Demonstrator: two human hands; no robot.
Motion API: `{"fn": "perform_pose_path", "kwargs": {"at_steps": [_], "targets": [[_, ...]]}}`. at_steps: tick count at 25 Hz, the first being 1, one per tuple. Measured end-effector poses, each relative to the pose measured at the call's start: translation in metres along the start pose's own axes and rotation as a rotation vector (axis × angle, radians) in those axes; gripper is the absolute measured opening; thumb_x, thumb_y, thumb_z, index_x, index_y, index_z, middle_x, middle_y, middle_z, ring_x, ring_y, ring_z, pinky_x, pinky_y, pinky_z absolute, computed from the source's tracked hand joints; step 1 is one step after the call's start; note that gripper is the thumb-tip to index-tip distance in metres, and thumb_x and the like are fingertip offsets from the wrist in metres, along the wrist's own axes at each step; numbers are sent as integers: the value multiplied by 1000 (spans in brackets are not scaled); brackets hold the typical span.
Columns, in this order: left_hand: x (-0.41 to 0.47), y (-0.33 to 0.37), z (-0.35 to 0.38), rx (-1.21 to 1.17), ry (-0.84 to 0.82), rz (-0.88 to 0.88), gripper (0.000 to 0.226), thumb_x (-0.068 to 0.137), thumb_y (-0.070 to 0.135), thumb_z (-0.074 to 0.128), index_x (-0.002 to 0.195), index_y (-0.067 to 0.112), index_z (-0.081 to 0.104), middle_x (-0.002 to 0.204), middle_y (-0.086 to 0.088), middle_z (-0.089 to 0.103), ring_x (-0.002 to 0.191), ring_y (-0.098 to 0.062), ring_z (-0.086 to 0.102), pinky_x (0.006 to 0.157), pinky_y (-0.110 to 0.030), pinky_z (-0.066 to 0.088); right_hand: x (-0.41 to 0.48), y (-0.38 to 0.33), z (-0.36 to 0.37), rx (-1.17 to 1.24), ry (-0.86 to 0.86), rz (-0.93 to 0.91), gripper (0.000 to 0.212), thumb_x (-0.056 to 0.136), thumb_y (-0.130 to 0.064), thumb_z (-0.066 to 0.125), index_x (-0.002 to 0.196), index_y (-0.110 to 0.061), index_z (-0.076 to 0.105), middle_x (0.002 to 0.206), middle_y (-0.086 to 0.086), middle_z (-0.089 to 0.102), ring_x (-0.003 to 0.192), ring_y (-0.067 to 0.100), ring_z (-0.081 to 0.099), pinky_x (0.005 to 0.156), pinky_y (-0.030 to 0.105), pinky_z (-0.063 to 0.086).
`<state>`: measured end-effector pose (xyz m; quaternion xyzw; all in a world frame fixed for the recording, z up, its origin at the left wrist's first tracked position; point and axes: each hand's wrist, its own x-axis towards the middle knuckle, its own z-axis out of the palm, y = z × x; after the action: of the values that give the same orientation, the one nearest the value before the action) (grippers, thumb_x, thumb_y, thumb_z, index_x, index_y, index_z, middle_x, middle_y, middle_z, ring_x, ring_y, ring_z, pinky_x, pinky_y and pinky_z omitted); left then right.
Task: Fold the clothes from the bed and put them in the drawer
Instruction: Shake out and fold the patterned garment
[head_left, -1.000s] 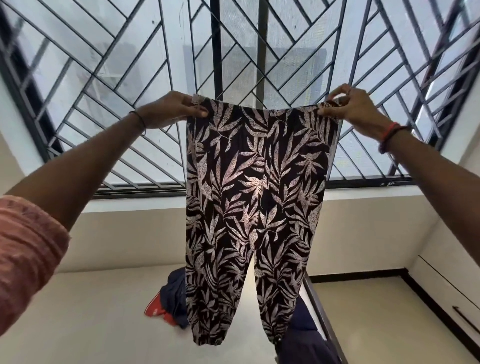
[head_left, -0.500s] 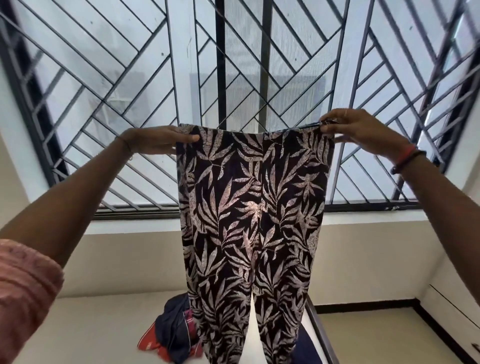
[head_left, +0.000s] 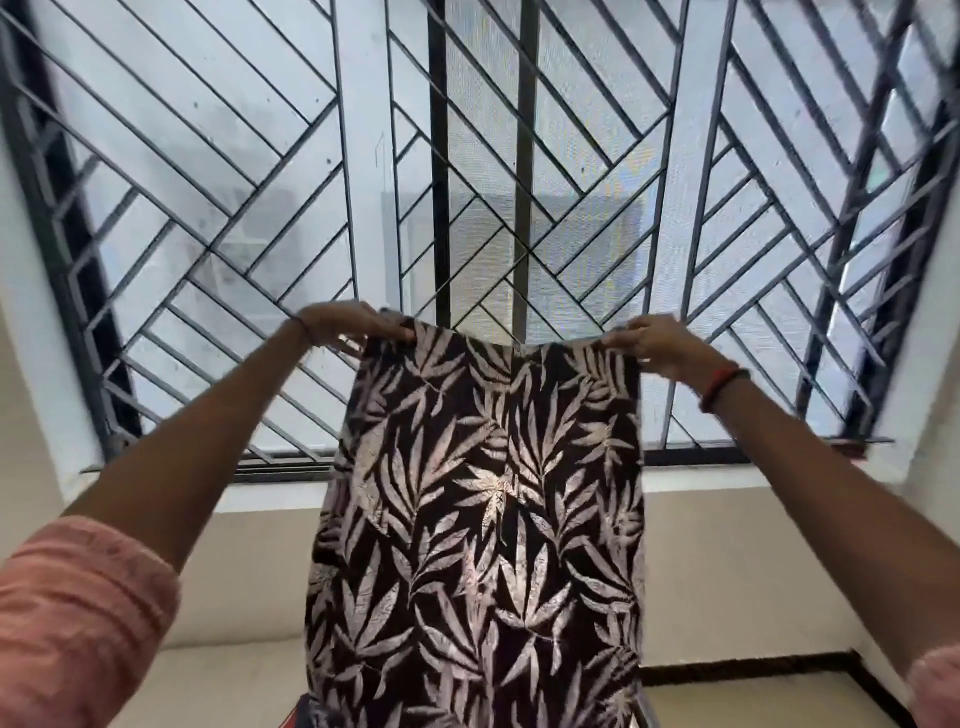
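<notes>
Left hand (head_left: 353, 325), right hand (head_left: 655, 344) grip trousers (head_left: 483, 493), probably waistband (head_left: 519, 347).

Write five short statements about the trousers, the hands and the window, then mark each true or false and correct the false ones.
1. The left hand and right hand grip the trousers at the top edge. True.
2. The trousers are plain blue. False: they are dark with a pale leaf print.
3. A window grille stands behind the trousers. True.
4. The trousers lie folded flat. False: they hang unfolded in the air.
5. The left wrist wears a red band. False: the red band is on the right wrist.
</notes>
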<state>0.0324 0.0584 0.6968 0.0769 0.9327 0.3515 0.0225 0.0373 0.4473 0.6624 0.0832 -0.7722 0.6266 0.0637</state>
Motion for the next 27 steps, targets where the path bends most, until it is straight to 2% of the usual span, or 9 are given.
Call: {"fn": "perform_pose_path", "kwargs": {"at_steps": [2, 6, 9, 13, 16, 18, 19, 23, 27], "targets": [[7, -4, 23, -72, 22, -11, 34, 85, 33, 68, 107, 7, 65, 94, -4, 66, 80, -14, 61, 60, -22, 55, 12, 28, 24, -14, 154, 5, 22, 81, 6, 63, 73, -9, 49, 49, -2, 54, 42, 0, 54, 41, 14, 42], [17, -17, 58, -239, 43, -65, 30, 85, 26, 69, 105, 4, 65, 94, -10, 69, 78, -19, 68, 60, -25, 56, 21, 54, 52, 29, 278, 24, 22, 82, 1, 63, 70, -10, 48, 62, 7, 48, 57, 17, 52, 51, 24, 45], [21, -14, 71, -313, 8, -65, 19, 86, 21, 67, 98, 6, 65, 83, -4, 73, 76, -14, 70, 74, -28, 59, 16, 54, 73, 153, 214, 61, 29, 84, 7, 59, 62, -9, 47, 47, 3, 52, 40, 7, 52, 38, 16, 45], [29, -1, 96, -415, -3, -65, 12, 91, 16, 61, 93, 4, 62, 61, 4, 71, 62, -7, 69, 76, -27, 58, 15, 49, 105, 269, 30, 63, 25, 85, 8, 58, 65, -5, 52, 44, -1, 57, 38, 7, 54, 45, 20, 50], [28, 10, 101, -453, -21, 58, 21, 89, 21, 64, 101, 4, 64, 70, -1, 71, 66, -15, 67, 70, -25, 55, 11, 40, 126, 270, 7, 2, 26, 83, 11, 60, 68, -7, 50, 53, 5, 57, 42, 10, 56, 50, 25, 50], [32, 10, 100, -368, -158, 166, 33, 86, 25, 66, 110, 2, 65, 79, -10, 68, 69, -20, 63, 65, -26, 50, 6, 34, 133, 275, -29, -32, 19, 83, 10, 61, 76, -5, 53, 57, 5, 61, 45, 9, 59, 50, 21, 50], [32, 13, 102, -383, -220, 145, 34, 87, 22, 65, 113, 0, 64, 84, -11, 67, 74, -20, 63, 67, -28, 52, 5, 32, 135, 262, -53, -54, 15, 83, 9, 61, 79, -4, 55, 60, 5, 62, 48, 9, 61, 52, 20, 51], [38, 20, 110, -285, -126, 247, 26, 91, 15, 61, 100, -10, 62, 81, -8, 64, 74, -17, 63, 66, -23, 53, 0, 25, 133, 70, -63, -150, 6, 84, -4, 68, 86, 0, 63, 84, 17, 65, 77, 22, 63, 72, 28, 52], [27, 34, 108, -387, 5, 255, 4, 93, 8, 57, 94, 6, 55, 75, -8, 60, 52, -8, 60, 51, -19, 51, -3, 20, 133, -169, -64, -292, 32, 74, -14, 79, 98, 3, 67, 87, 8, 69, 85, 19, 66, 75, 24, 53]]}}
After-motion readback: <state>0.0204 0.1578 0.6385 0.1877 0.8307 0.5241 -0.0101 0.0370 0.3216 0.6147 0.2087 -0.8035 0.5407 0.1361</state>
